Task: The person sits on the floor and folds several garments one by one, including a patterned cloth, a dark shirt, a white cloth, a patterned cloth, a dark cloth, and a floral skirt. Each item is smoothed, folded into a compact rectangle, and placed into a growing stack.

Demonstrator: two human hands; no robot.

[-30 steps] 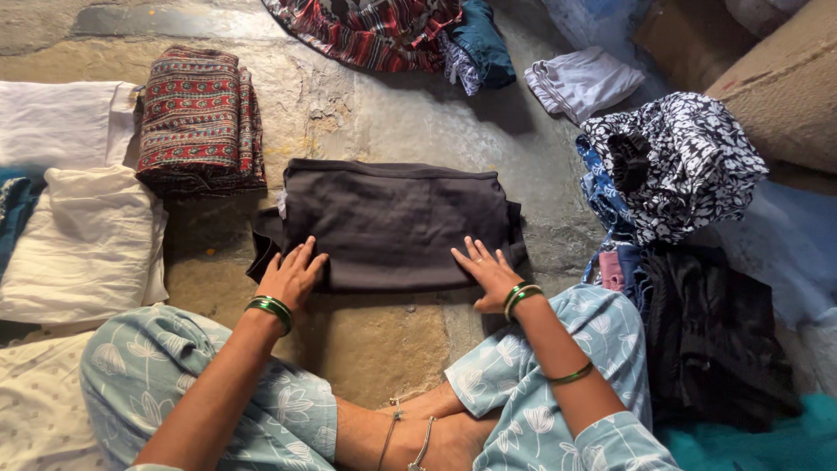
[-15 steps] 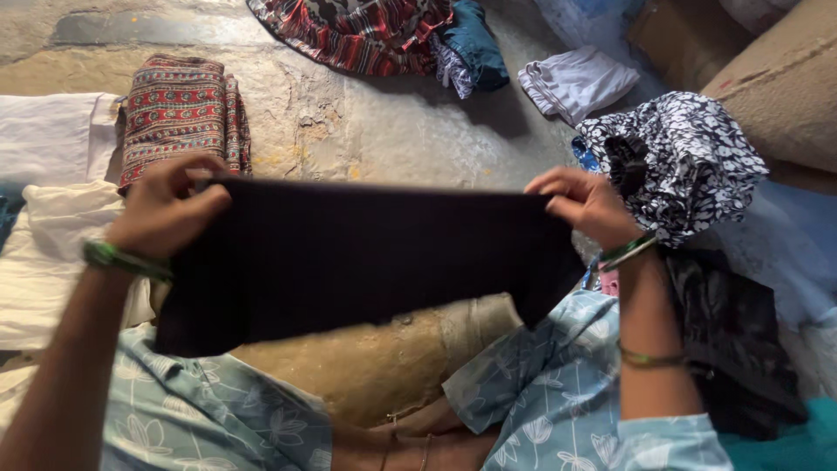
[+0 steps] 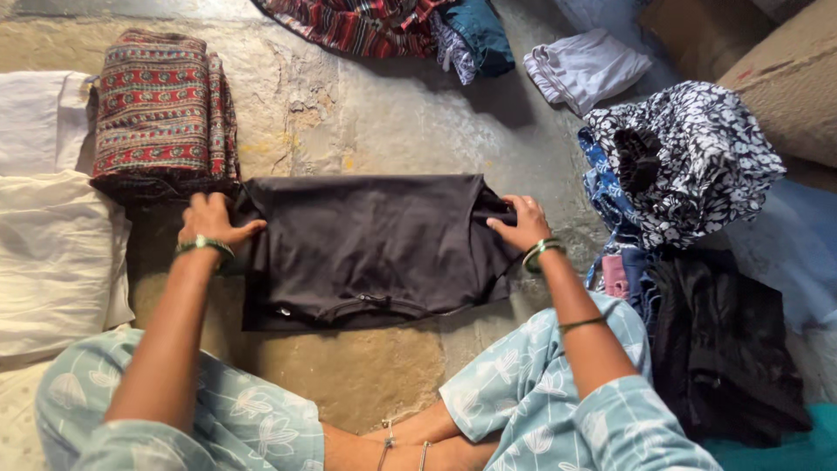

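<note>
the dark folded cloth [image 3: 370, 249] lies long side left-to-right on the floor [image 3: 392, 113], left hand [image 3: 209, 222] and right hand [image 3: 521, 222] each pinching a far corner, both equally near.

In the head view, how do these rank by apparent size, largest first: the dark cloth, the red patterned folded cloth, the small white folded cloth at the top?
1. Dark cloth, held by left hand and right hand.
2. Red patterned cloth.
3. White folded cloth; it lies farther away, so it may look smaller.

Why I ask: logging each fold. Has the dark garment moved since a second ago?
Yes. The dark garment was lifted and laid back down, now closer to the red patterned stack.
</note>
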